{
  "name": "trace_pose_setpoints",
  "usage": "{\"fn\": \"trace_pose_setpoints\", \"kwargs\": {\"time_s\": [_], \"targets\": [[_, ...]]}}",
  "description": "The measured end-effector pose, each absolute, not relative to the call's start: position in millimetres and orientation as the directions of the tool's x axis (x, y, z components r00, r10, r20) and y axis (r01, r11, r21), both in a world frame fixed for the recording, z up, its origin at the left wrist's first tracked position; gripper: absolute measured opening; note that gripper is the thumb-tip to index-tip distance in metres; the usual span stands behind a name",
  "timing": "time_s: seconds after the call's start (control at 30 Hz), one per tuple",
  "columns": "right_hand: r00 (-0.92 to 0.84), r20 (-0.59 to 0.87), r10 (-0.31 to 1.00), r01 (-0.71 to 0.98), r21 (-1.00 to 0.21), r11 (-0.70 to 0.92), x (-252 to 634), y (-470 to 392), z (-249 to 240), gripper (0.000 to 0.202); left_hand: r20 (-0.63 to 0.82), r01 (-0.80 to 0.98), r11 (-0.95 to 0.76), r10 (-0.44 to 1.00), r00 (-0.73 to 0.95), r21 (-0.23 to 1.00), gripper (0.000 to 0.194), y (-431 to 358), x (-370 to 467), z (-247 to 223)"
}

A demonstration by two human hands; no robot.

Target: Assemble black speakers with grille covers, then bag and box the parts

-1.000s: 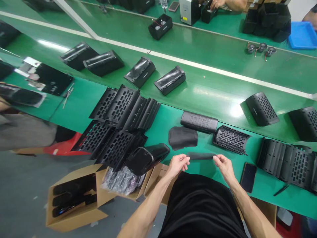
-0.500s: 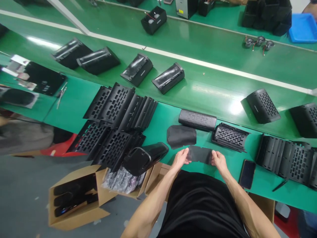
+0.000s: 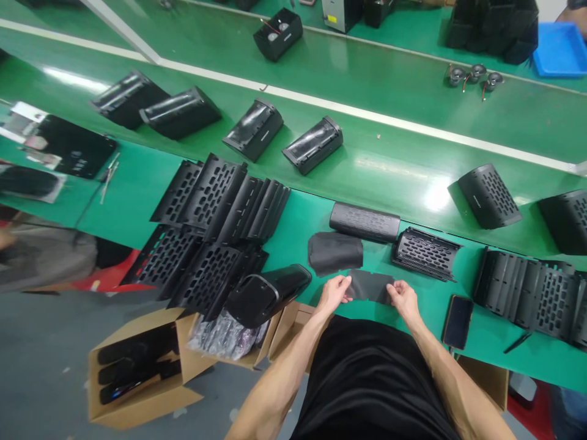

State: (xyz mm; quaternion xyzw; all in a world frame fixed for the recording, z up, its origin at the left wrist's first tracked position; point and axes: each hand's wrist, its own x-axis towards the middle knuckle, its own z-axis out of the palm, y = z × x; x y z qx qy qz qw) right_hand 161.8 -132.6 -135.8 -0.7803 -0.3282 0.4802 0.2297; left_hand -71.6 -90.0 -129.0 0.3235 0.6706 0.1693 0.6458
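A thin black mesh sheet [image 3: 370, 286] is stretched between my two hands above the near edge of the green table. My left hand [image 3: 336, 292] pinches its left end, and my right hand [image 3: 402, 298] pinches the right end. Just beyond it lie more black sheets [image 3: 335, 252], seemingly a stack. Behind these rests a black slotted cover [image 3: 365, 221], outer side up. A second slotted cover [image 3: 427, 253], hollow side up, sits beyond my right hand. To the left of my left hand, a black speaker housing [image 3: 270, 294] leans at the table edge.
Stacked slotted covers lie left [image 3: 213, 201] and right [image 3: 527, 296]. A phone [image 3: 457, 322] is right of my right hand. Several speaker housings [image 3: 312, 144] stand on the green line beyond. Open cartons [image 3: 137, 366] are below left. A co-worker's sleeve [image 3: 55, 256] shows at far left.
Both hands keep the sheet stretched at nearly the same spot. My right hand has shifted slightly left, its fingers a little differently placed on the sheet's end. The view has moved slightly.
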Motion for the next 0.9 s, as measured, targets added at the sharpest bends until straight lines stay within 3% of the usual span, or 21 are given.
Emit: {"fn": "trace_pose_setpoints", "kwargs": {"time_s": [0.23,0.4,0.47,0.57,0.77,0.9], "targets": [[0.333,-0.518,0.788,0.196,-0.779,-0.596,183.3,-143.8,-71.1,0.046,-0.5,0.259,0.45,0.848,0.177,0.854,0.04,-76.5,-61.5,-82.0],[0.454,-0.393,0.8,0.21,-0.825,-0.525,244.4,-114.0,-28.0,0.044,-0.394,0.316,0.296,0.864,0.314,0.901,0.035,-26.6,-3.2,-53.1],[0.498,-0.365,0.787,0.281,-0.79,-0.545,268.1,-93.8,-25.9,0.043,-0.375,0.498,0.185,0.872,0.315,0.847,0.033,-6.1,27.4,-47.7],[0.567,-0.318,0.76,0.385,-0.713,-0.586,290.3,-70.7,-36.0,0.041,-0.382,0.754,0.038,0.878,0.288,0.656,0.03,13.4,62.3,-44.8],[0.664,-0.271,0.698,0.442,-0.61,-0.657,300.6,-64.6,-64.1,0.047,-0.44,0.873,0.002,0.865,0.244,0.488,0.03,14.6,75.7,-44.6],[0.683,-0.31,0.661,0.384,-0.618,-0.686,302.8,-68.7,-76.0,0.048,-0.507,0.911,0.036,0.839,0.196,0.412,0.036,13.2,70.4,-43.7]]}}
